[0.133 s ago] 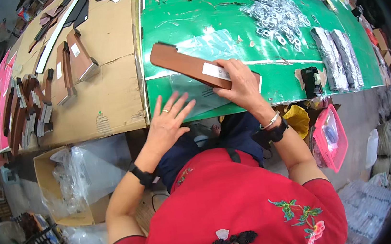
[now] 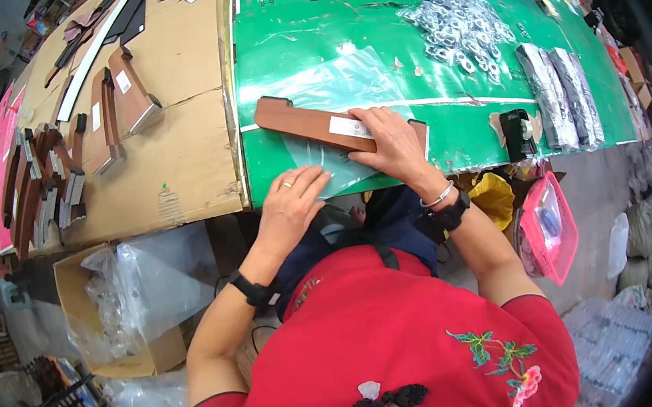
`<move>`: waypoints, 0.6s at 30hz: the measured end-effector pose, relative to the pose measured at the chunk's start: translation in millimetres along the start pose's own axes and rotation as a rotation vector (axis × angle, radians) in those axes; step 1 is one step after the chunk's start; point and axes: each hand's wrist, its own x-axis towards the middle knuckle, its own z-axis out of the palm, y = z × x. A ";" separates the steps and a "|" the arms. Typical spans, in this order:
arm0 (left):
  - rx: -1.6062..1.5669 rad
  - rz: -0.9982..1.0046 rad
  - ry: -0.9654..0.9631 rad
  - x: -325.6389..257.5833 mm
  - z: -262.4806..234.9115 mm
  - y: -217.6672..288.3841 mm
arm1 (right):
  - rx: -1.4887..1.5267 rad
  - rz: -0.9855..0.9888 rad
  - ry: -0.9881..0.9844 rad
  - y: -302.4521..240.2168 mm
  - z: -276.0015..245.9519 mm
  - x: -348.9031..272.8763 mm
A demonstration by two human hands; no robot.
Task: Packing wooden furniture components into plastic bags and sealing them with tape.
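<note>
A long brown bar-shaped piece (image 2: 301, 123) with dark ends and a white label lies slanting over a clear plastic bag (image 2: 359, 71) on the green tabletop. It may be two pieces stacked; the kind is not plain. My right hand (image 2: 393, 143) is closed over its right part, fingers across the top by the label. My left hand (image 2: 291, 201) rests at the table's near edge, by the bag's lower edge, fingers stretched out and close together, thumb apart. Whether its fingertips pinch the film cannot be made out.
Similar brown pieces (image 2: 138, 96) lie on the cardboard-covered left side. A heap of small bagged metal parts (image 2: 463, 27) is at the far right, near wrapped grey bundles (image 2: 545, 94) and a tape dispenser (image 2: 518, 136). Below stand a cardboard box (image 2: 79, 292) and a pink basket (image 2: 560, 249).
The brown piece has come down onto the plastic bag with my right hand and turned more level. My left hand's fingers, spread before, have drawn together and moved slightly right.
</note>
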 end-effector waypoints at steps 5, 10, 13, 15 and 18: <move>-0.101 0.038 0.062 8.1 -2.4 -5.4 | 0.093 -0.008 0.024 6.4 -17.4 3.9; -0.160 0.025 0.045 34.3 -12.7 -17.5 | 0.251 0.082 0.089 2.6 -61.4 3.9; -0.225 0.022 0.255 81.6 -19.2 -20.2 | 0.316 0.089 0.154 -3.8 -78.2 -1.1; -0.269 0.038 0.369 119.2 -8.9 -25.0 | 0.416 0.099 0.171 -12.3 -80.7 -2.2; -0.151 0.011 0.373 149.0 36.8 -58.6 | 0.387 0.116 0.201 -27.3 -79.9 -2.4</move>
